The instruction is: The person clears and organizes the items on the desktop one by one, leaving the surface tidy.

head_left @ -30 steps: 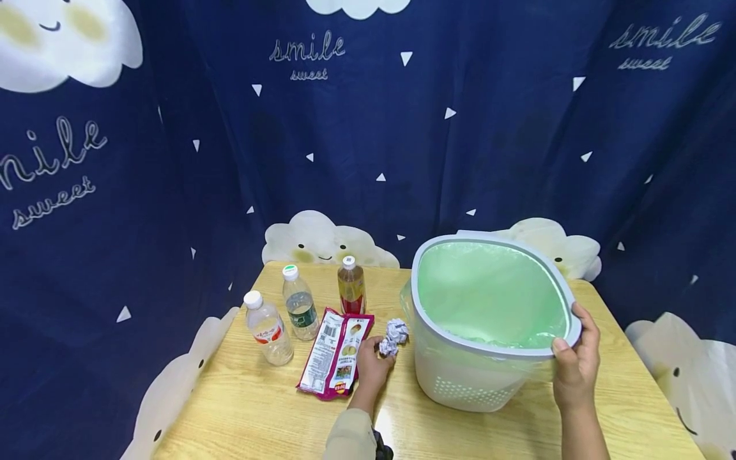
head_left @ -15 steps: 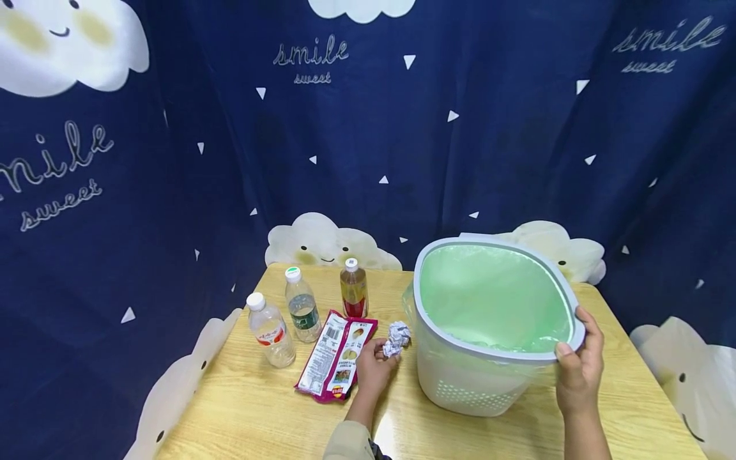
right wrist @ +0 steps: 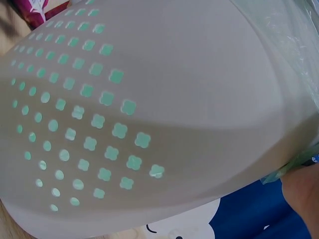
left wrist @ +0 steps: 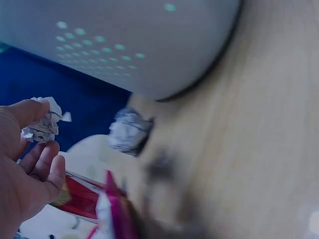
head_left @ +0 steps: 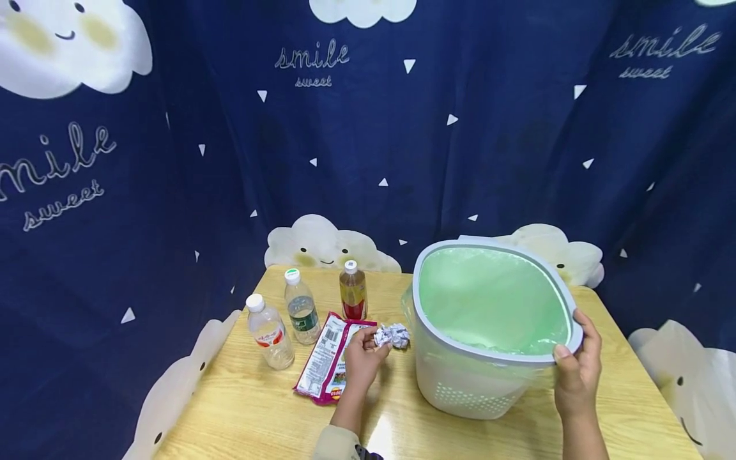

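"Where's the crumpled paper ball point(left wrist: 47, 127)?"

"Pinched in the left grip point(head_left: 362, 359), left of the bin point(head_left: 460, 377). A second ball point(left wrist: 128, 132) rests on the worktop point(head_left: 259, 409), near the bin."

"How will the pinched one handle?"

"Probably light, soft and hardly slippery; a loose hold on its creased middle should do."

"And the right grip point(head_left: 577, 377)?"

"Clasping the bin's right edge, which looks stiff."

Table: light wood-grain top point(head_left: 230, 415), kinda shiny up front from where I'm standing
Bottles: three upright on the left half — clear with a red label point(head_left: 270, 335), clear with a green label point(head_left: 303, 313), and a brownish one point(head_left: 353, 294)
Snack packet: pink and white point(head_left: 322, 364), lying barcode up right by the bottles
Paper: one crumpled ball point(left wrist: 128, 132) on the wood — between packet and bin
Bin: pale, green-lined point(head_left: 460, 377), over on the right
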Action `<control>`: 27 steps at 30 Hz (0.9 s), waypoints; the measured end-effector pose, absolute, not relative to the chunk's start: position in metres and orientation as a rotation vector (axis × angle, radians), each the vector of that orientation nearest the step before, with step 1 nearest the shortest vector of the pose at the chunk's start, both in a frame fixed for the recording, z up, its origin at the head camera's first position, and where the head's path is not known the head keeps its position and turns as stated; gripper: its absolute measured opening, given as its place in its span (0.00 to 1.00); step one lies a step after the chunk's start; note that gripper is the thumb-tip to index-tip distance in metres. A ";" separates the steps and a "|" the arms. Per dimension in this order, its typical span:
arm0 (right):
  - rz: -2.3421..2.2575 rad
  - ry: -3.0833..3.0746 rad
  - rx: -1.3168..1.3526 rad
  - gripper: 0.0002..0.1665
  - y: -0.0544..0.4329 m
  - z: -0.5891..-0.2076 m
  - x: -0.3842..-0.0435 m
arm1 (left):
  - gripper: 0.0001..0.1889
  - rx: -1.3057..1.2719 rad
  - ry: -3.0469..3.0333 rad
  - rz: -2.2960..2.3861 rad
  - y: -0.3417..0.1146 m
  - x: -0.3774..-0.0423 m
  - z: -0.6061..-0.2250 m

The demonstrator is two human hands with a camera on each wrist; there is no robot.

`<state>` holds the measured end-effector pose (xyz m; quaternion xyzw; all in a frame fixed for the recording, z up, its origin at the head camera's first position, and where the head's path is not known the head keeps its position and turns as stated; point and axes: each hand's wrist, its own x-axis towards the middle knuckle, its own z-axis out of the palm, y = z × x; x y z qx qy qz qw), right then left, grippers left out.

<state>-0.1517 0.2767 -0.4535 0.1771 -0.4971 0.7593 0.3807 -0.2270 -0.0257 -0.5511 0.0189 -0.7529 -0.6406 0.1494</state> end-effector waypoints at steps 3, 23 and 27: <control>1.940 -1.270 0.454 0.35 0.276 -0.451 -0.151 | 0.20 0.012 -2.138 -1.836 -0.031 -0.226 -0.536; 1.948 -1.237 0.455 0.34 0.274 -0.448 -0.149 | 0.21 -0.074 -2.141 -1.857 -0.055 -0.227 -0.487; 1.963 -1.233 0.456 0.33 0.273 -0.448 -0.149 | 0.20 -0.125 -2.190 -1.785 -0.056 -0.230 -0.479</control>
